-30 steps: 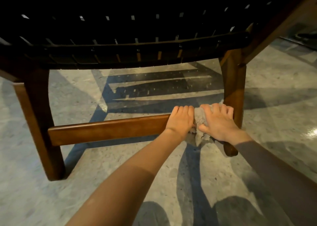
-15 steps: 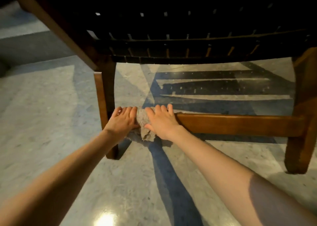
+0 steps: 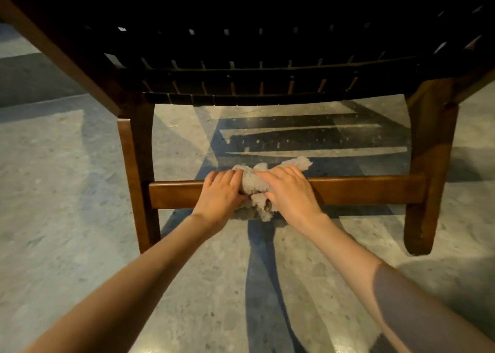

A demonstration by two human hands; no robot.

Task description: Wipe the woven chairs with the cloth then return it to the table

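Head cam, looking low at the underside of the woven chair (image 3: pixel 254 44): dark strap weave across the top of the shot, brown wooden frame around it. A horizontal stretcher rail (image 3: pixel 361 190) runs between the two near legs, the left leg (image 3: pixel 136 178) and the right leg (image 3: pixel 428 165).

The cloth (image 3: pixel 253 183), a grey fuzzy rag, is bunched over the rail a bit left of its middle. One end sticks up behind the rail and a scrap hangs below it, just off the floor.

The left hand (image 3: pixel 218 194) sits on the rail right at the cloth's left edge. Its fingers curl over the top of the wood and the thumb is tucked into the fabric. The right hand (image 3: pixel 290 191) lies on the cloth's right side, fingers close together and bent over the bunch, clamping it to the rail. The two hands almost touch, with only cloth between them.

Underneath is a speckled grey stone floor (image 3: pixel 67 191) with the weave's shadow thrown across it.
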